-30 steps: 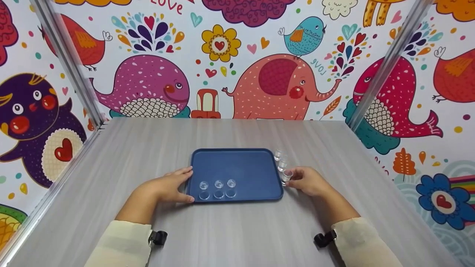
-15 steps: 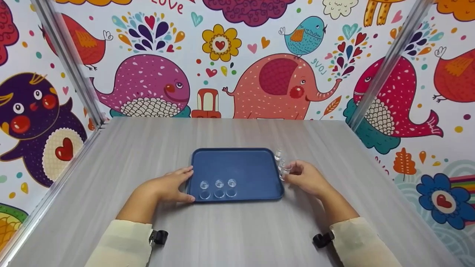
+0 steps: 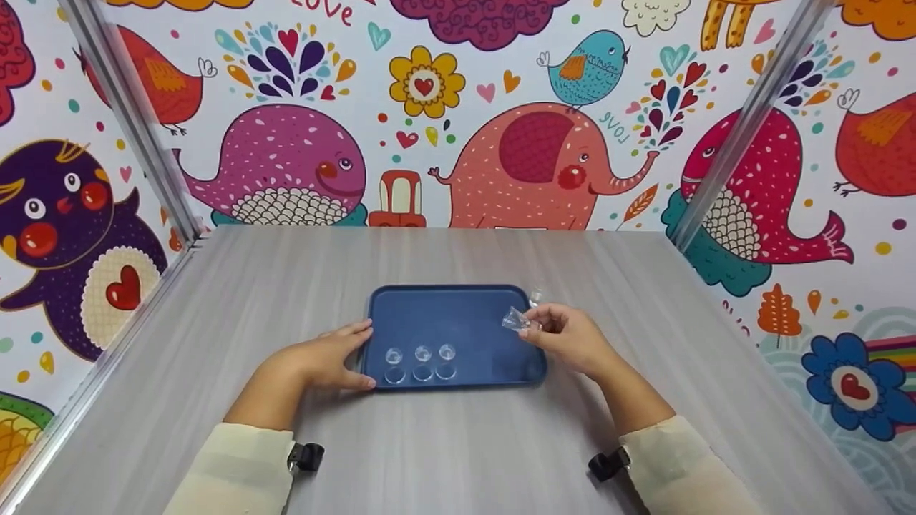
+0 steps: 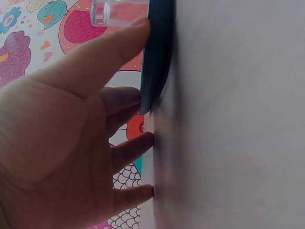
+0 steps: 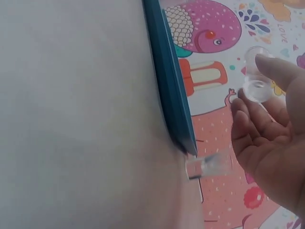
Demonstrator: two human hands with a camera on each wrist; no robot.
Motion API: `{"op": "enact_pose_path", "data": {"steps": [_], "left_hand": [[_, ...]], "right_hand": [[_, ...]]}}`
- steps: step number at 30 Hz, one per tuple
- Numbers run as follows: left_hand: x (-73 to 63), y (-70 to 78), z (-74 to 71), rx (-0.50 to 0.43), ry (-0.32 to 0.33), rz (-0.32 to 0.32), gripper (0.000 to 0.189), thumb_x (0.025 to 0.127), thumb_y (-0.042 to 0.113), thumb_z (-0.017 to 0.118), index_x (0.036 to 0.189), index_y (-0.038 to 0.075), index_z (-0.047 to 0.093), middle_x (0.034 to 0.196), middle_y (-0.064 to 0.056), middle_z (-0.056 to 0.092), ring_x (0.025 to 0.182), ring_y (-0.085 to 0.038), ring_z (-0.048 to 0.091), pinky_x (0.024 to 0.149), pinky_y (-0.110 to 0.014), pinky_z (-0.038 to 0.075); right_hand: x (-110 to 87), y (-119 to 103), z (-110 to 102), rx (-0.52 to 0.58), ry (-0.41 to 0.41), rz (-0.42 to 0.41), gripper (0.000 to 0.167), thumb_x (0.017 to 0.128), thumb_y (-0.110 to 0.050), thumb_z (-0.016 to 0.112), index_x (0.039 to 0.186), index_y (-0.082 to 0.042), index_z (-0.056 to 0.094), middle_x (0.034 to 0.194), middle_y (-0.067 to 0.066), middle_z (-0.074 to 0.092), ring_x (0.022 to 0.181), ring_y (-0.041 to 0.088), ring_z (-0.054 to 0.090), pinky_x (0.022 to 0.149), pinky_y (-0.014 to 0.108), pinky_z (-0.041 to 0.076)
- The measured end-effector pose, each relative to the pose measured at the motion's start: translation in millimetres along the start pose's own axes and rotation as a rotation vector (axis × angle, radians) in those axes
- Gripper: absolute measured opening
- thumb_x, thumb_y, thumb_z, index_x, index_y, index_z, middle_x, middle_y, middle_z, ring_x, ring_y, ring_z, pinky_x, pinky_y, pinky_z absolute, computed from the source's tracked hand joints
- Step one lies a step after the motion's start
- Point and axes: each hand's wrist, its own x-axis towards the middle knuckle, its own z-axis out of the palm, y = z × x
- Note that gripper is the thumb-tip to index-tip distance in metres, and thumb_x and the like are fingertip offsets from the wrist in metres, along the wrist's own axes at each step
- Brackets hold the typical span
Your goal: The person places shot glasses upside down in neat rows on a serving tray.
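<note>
My left hand (image 3: pixel 315 363) rests on the left edge of a blue tray (image 3: pixel 458 304), its thumb at the near corner and its fingers spread. In the left wrist view the thumb touches the tray's rim (image 4: pixel 159 52). Over the tray's right side, my right hand (image 3: pixel 569 340) pinches a clear shot glass (image 3: pixel 514 320) that is tilted on its side. Three more shot glasses (image 3: pixel 423 363) stand upside down in a row along the tray's near left. Just off the tray's right edge, another shot glass (image 5: pixel 209 165) stands upright on the table, seen below the hand in the right wrist view.
The tray lies on a pale wood-grain table (image 3: pixel 458 450). A brightly patterned wall (image 3: pixel 429 179) rises along the table's far edge, with metal posts (image 3: pixel 751 136) at the corners.
My right hand has lifted a shot glass from beside the tray, moved it left over the tray and tipped it. The left hand and the three glasses on the tray keep their places.
</note>
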Motion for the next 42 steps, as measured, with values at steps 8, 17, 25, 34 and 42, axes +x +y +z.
{"op": "enact_pose_path", "data": {"steps": [8,17,25,34,42], "left_hand": [[-1.1,1.3,-0.6,-0.011,-0.005,-0.007,0.101,0.090,0.048,0.084,0.168,0.006,0.034,0.181,-0.006,0.022,0.164,-0.048,0.023,0.129,-0.072,0.025],[-1.7,2.3,0.0,-0.006,-0.001,-0.004,0.101,0.090,0.048,0.084,0.167,0.006,0.035,0.180,-0.007,0.023,0.163,-0.048,0.025,0.129,-0.071,0.025],[-0.7,0.5,0.9,-0.007,-0.002,-0.006,0.101,0.090,0.048,0.084,0.168,0.006,0.034,0.181,-0.007,0.023,0.163,-0.048,0.024,0.129,-0.072,0.025],[-0.5,0.6,-0.3,-0.005,-0.009,-0.005,0.101,0.091,0.048,0.084,0.168,0.006,0.034,0.181,-0.007,0.022,0.164,-0.049,0.023,0.130,-0.071,0.025],[-2.4,1.3,-1.1,-0.011,-0.014,-0.004,0.101,0.091,0.047,0.084,0.168,0.006,0.034,0.181,-0.007,0.022,0.164,-0.048,0.023,0.130,-0.070,0.025]], "right_hand": [[6.4,-10.2,18.3,-0.011,-0.006,-0.072,0.029,0.091,-0.028,0.088,0.116,-0.015,0.081,0.082,0.001,0.059,0.077,0.017,0.054,0.062,0.020,0.044],[10.1,-28.4,37.2,-0.037,-0.021,-0.091,0.031,0.090,-0.024,0.088,0.120,-0.020,0.080,0.097,0.004,0.068,0.087,0.019,0.060,0.070,0.021,0.052],[15.6,-40.9,48.9,-0.037,-0.073,-0.069,0.036,0.089,-0.021,0.089,0.123,-0.019,0.079,0.105,0.005,0.071,0.093,0.021,0.061,0.074,0.022,0.055],[19.3,-37.3,60.0,-0.036,-0.146,-0.081,0.042,0.087,-0.013,0.089,0.127,-0.006,0.077,0.108,0.009,0.075,0.091,0.017,0.065,0.075,0.020,0.057],[19.2,-30.2,70.2,-0.093,-0.210,-0.103,0.042,0.086,-0.010,0.088,0.126,-0.006,0.077,0.112,0.006,0.077,0.094,0.014,0.067,0.081,0.022,0.057]]}}
